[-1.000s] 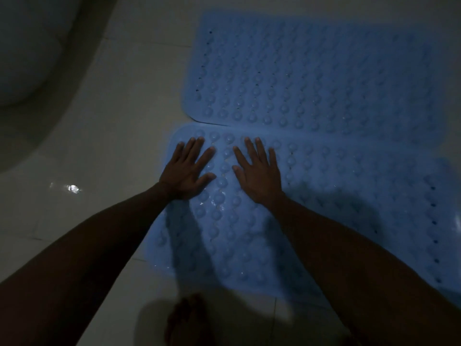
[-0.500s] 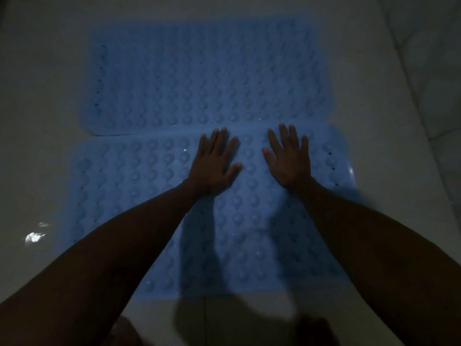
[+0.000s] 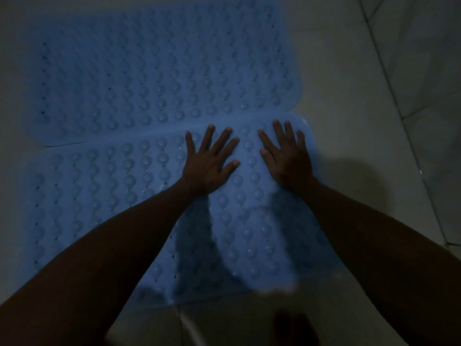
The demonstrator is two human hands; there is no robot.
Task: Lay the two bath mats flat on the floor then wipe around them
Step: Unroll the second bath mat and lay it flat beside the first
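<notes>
two blue bath mats lie flat on the pale tiled floor [image 3: 349, 121], side by side along their long edges. the far mat [image 3: 149, 71] fills the upper left of the view; the near mat [image 3: 112, 191] lies just in front of it, and their edges meet or slightly overlap along a seam that runs across the middle. both are covered in rows of round bumps and small holes.

both hands press palm down on the near mat, close to its far right corner. the left hand [image 3: 208, 163] lies flat with its fingers [image 3: 225, 137] straight and spread, the tips reaching up to the seam. the right hand [image 3: 288, 158] lies flat just beside it, fingers straight and closer together, near the mat's right edge. neither hand grasps anything; the fingers are released and only bear on the rubber. a narrow strip of mat shows between the two thumbs.

the forearms reach in from the bottom corners and throw shadows over the near mat. dark grout lines cross the floor at the right. the light is dim, so fine detail is lost. a dark shape at the bottom edge is too murky to tell.
</notes>
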